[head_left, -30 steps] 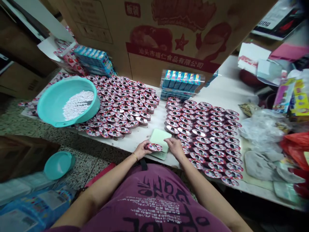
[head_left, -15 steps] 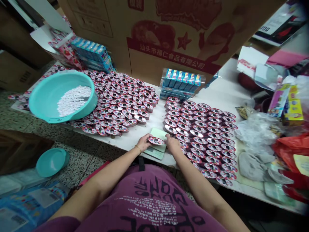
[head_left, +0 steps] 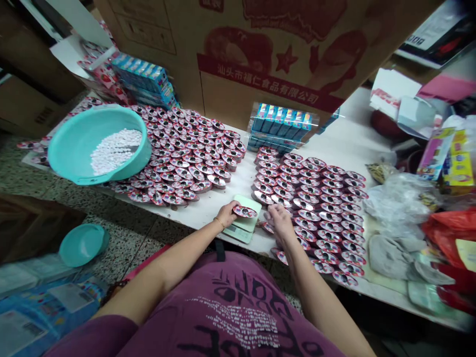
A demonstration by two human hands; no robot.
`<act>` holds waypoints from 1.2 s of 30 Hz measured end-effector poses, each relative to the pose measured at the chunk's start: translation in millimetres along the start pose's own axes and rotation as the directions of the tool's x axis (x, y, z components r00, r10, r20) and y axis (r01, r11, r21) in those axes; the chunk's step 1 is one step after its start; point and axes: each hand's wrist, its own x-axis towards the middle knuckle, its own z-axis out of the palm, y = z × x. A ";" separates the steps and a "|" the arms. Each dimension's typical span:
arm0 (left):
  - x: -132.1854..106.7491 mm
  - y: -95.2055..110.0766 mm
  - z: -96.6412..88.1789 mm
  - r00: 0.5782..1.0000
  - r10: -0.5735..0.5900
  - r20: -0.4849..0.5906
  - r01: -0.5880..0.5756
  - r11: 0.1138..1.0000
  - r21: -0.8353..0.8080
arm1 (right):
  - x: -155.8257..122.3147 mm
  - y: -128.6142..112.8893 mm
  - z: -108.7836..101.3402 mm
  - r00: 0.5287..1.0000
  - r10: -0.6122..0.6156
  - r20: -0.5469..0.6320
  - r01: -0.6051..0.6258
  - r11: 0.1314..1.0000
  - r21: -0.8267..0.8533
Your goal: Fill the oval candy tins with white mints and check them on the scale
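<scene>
Between the fingers of my left hand [head_left: 226, 216] is a small oval box [head_left: 245, 212] with a red-and-white patterned top and a dark opening. It is over a pale green kitchen scale [head_left: 240, 233] at the table's front edge; whether it touches the scale I cannot tell. My right hand [head_left: 281, 223] is to the right of the scale, beside the near end of the rows of oval boxes [head_left: 305, 204]. Its fingers are bent together, and what they hold, if anything, is hidden.
More oval boxes [head_left: 184, 172] crowd the left, beside a turquoise basin [head_left: 61, 157] holding white pieces [head_left: 115, 151]. Behind stand a large carton [head_left: 226, 99] and wrapped blue packs [head_left: 278, 124]. Plastic bags [head_left: 399, 201] and a grey cloth [head_left: 390, 255] lie at right.
My right hand has moved right, away from the oval box and scale, toward the rows. My left hand still holds the box over the scale. The view has shifted slightly.
</scene>
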 end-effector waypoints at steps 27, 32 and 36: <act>-65.6 26.3 -75.7 0.786 -0.615 -0.057 0.202 0.343 -0.917 | 7.1 18.2 10.6 0.868 -0.393 0.305 0.492 0.589 -0.641; -69.4 40.8 -60.8 0.856 -0.515 -0.054 0.262 0.521 -0.812 | 5.5 19.4 20.9 0.857 -0.363 0.365 0.509 0.492 -0.706; -63.8 52.3 -47.1 0.895 -0.440 0.081 0.333 0.536 -0.776 | 3.5 15.0 30.0 0.842 -0.357 0.405 0.534 0.441 -0.722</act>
